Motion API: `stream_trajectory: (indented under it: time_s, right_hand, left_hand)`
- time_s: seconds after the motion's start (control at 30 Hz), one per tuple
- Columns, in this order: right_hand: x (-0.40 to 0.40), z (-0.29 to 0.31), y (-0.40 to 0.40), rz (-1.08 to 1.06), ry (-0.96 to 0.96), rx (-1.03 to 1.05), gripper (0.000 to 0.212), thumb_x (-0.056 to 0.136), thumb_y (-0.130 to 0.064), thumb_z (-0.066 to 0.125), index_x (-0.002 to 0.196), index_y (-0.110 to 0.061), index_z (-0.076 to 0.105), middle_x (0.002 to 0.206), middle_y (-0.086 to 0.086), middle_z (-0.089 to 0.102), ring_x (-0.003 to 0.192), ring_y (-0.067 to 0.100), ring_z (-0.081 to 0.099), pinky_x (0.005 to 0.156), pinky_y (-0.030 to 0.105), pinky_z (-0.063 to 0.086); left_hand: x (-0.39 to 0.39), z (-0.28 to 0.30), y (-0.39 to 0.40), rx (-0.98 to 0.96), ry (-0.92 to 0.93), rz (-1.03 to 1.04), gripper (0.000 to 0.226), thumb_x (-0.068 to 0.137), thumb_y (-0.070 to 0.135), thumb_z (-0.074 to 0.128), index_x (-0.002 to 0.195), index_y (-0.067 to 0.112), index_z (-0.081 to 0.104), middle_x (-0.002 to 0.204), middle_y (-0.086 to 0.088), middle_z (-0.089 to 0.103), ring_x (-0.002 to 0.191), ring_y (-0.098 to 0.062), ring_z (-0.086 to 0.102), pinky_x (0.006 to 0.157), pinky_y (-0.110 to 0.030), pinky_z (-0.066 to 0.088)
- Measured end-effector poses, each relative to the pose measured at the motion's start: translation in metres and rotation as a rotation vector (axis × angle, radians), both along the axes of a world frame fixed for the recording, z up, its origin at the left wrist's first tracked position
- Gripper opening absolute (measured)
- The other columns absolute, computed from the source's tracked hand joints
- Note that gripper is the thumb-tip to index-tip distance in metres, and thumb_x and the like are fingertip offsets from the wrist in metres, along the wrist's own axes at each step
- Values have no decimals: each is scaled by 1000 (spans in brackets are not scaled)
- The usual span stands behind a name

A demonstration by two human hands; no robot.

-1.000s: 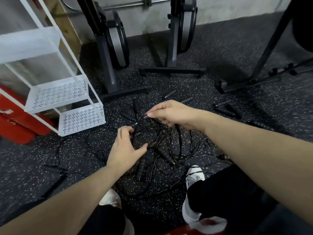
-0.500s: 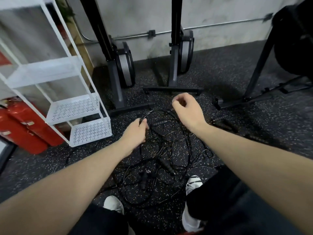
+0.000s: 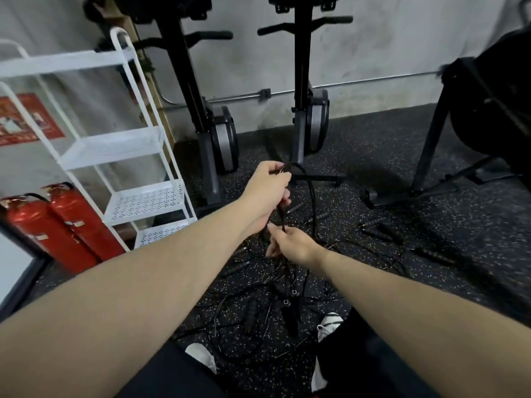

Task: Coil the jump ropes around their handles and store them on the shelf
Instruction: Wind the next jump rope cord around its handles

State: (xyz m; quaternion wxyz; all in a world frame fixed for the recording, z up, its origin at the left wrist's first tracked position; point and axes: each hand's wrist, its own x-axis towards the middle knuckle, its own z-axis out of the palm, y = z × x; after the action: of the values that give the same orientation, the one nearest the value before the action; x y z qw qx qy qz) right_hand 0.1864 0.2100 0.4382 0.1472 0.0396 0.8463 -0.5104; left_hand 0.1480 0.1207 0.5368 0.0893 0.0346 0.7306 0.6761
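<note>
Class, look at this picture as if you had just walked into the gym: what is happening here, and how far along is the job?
A person crouches over a tangle of thin black jump ropes on the speckled black rubber floor. The left hand grips a raised bunch of black cord, while the right hand pinches the same cord lower down. Several ribbed black handles lie loose on the floor. The white metal shelf rack on the left holds no ropes yet.
</note>
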Motion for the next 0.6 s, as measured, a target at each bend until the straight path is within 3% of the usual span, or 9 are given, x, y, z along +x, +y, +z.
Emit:
stream_trajectory:
  time_s: [0.07,0.13,0.23,0.27,0.33,0.4,0.5,0.6]
  right_hand:
    - [1,10,-3,-84,69,-96,54,106,-52,33,75,-14,56,72,0,64,79,19,61,89,39,48]
    - [-2,20,-4,-170,139,-239,48,106,-51,35,78,-15,49,61,-4,52,65,18,55,78,39,48]
    - [-9,40,-7,-326,142,-520,50,105,-50,40,90,-10,66,64,-2,55,58,15,49,65,37,40]
    - [-10,49,-8,-386,117,-638,49,105,-49,42,85,-10,65,64,-1,54,56,16,47,61,34,37]
    - [-10,69,-8,-456,81,-861,51,106,-46,44,62,-19,46,55,-2,36,49,14,32,53,30,30]
    - [-9,88,-7,-465,61,-1038,54,107,-45,43,59,-22,35,56,-3,25,49,14,21,50,28,22]
    - [-6,111,-10,-448,11,-1207,56,108,-44,39,58,-23,30,58,-5,18,53,13,13,52,28,14]
    - [-6,128,-14,-426,-41,-1320,60,108,-45,36,53,-23,31,56,-6,14,53,12,8,51,28,12]
  left_hand:
    - [1,7,-3,-10,12,5,28,104,14,55,132,20,53,102,-3,63,87,-17,66,85,-36,60]
    - [5,5,-9,-74,21,5,29,103,22,58,132,24,54,115,4,63,108,-15,65,101,-40,54]
    - [22,-9,-18,-141,132,65,26,104,29,55,131,27,55,127,10,58,113,-3,56,92,-20,44]
    - [28,-15,-23,-147,176,93,26,105,26,52,131,27,54,129,9,56,114,-2,54,88,-17,41]
    - [35,-30,-33,-104,187,65,32,104,16,48,135,26,49,134,11,55,124,-4,52,97,-20,38]
    - [41,-47,-45,-126,148,-42,45,101,14,52,142,26,40,141,14,48,132,-7,45,110,-28,32]
    - [49,-67,-56,-371,109,-198,51,95,30,68,138,30,41,132,15,50,124,-8,49,102,-25,38]
    - [53,-84,-58,-569,94,-212,30,90,45,75,112,31,61,111,13,65,101,-8,61,88,-28,46]
